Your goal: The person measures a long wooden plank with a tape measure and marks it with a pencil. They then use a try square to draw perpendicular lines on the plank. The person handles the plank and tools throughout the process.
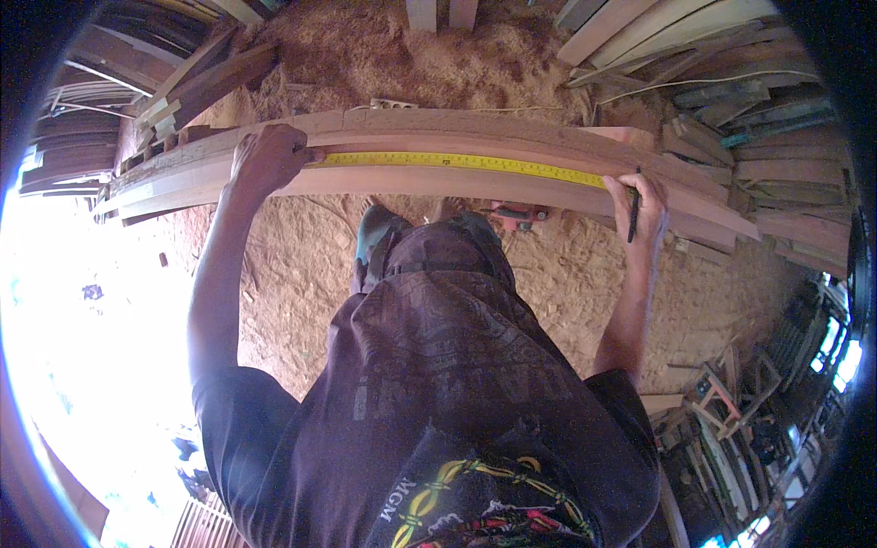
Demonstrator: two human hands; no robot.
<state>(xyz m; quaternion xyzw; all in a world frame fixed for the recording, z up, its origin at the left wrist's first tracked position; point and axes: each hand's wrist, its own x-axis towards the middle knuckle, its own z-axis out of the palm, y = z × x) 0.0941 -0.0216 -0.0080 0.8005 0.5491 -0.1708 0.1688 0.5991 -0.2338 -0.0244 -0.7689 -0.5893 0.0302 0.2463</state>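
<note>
The fingers of the left hand (267, 157) are curled closed at one end of a yellow tape measure blade (493, 165), though the exact pinch is hidden. The fingers of the right hand (645, 203) are bent in, pinching a slim black marking pen (633, 222), with the thumb at the blade's other end. Between both sets of fingers, the blade stretches along long reddish wooden planks (457, 180). Just beyond the fingers, a rough-edged plank (425, 122) runs alongside. Nearer the body than the fingers, a red power tool (519, 216) sits on the sawdust-covered floor (297, 274). Well out past the left fingers stands stacked timber (78, 151); past the right fingers lie more boards (790, 173).
</note>
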